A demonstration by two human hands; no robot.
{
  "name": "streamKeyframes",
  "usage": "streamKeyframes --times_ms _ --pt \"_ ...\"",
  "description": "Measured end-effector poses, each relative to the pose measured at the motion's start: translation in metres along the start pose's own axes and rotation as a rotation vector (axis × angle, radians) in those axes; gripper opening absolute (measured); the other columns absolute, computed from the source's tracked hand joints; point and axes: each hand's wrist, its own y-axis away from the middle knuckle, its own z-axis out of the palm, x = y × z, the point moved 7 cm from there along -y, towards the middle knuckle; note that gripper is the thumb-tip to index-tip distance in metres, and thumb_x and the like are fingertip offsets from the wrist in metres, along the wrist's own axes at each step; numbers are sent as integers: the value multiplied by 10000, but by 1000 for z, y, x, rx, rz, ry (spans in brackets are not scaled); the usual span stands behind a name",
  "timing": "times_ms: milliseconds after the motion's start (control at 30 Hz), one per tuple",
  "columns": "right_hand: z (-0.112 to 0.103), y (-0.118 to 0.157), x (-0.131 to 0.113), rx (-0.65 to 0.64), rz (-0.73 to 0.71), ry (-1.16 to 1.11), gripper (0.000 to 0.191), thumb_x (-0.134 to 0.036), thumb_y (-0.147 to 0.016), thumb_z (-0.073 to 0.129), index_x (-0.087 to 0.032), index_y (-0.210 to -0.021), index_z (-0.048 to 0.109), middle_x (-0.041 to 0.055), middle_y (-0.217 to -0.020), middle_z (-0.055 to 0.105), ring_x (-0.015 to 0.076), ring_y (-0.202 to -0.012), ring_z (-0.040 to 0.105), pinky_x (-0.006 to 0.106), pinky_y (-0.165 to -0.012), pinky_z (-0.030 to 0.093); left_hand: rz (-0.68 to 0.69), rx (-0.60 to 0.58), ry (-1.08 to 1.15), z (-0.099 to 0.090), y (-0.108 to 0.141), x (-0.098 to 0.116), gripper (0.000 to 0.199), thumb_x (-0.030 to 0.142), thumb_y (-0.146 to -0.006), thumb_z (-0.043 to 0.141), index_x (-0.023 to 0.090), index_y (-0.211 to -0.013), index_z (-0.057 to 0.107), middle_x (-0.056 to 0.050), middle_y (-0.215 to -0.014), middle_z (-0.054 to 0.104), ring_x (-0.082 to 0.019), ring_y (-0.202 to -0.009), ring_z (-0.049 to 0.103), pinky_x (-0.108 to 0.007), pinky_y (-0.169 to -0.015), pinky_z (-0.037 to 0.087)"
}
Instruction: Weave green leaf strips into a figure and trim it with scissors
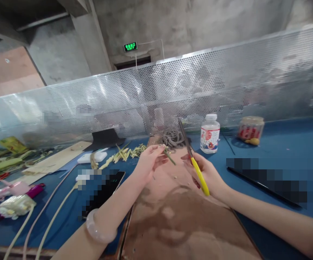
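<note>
Reaching forward, hands [151,162] apart, both curled

Both forearms reach in from the lower edges, the left from seven o'clock, the right from four. The left hand [152,162] pinches with bent fingers; the right hand [206,175] curls in a grip, the hands apart.

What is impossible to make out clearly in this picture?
All in the head view:
- Upper end of the thin green stem: behind the left hand's fingers.
- Much of the yellow-handled metal tool's grip: behind the right hand.
- Small print on the white-capped bottle: too small, blurred.
- Flat black object at right: pixelated.
</note>
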Motion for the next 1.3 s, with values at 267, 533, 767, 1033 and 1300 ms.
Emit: streamKeyframes --times_ms 267,533,767,1033,1300 --pt "3 4 2 -7 41 85 365 -487 -750 517 -191 -961 486 -86 -459 400 71 -336 350 197 -366 333 33 -73 -73 23 1 -19 315 345 -675 676 152 -876 528 -71 -813 631 -144 -631 629 -293 -636 511" --pt "5 6 8 7 82 -9 275 -423 -718 581 -187 -834 499 -101 -417 388 57 -285 326 175 -290 284 31 -54 -98 18 7 -24 334 368 -681 665 131 -898 570 -84 -831 634 -145 -645 622 -286 -625 494" --pt "6 8 14 -7 98 -83 243 -425 -745 548 -200 -732 455 -96 -422 386 70 -267 365 173 -256 326 38 -108 -135 25 7 -31 335 380 -696 648 137 -924 611 -61 -822 618 -90 -642 564 -202 -552 396" --pt "12 12 15 -73 150 -140 278 -441 -746 529 -208 -633 428 -91 -347 371 75 -256 333 185 -256 349 87 -220 -204 32 10 -32 305 383 -756 583 168 -964 642 -75 -957 634 -123 -788 555 -244 -702 408" --pt "5 13 23 -4 130 -193 298 -448 -688 615 -211 -692 436 -90 -354 400 86 -260 373 181 -255 333 177 -258 -271 38 22 -28 333 312 -712 640 140 -997 621 -97 -980 636 -172 -889 572 -296 -809 419"
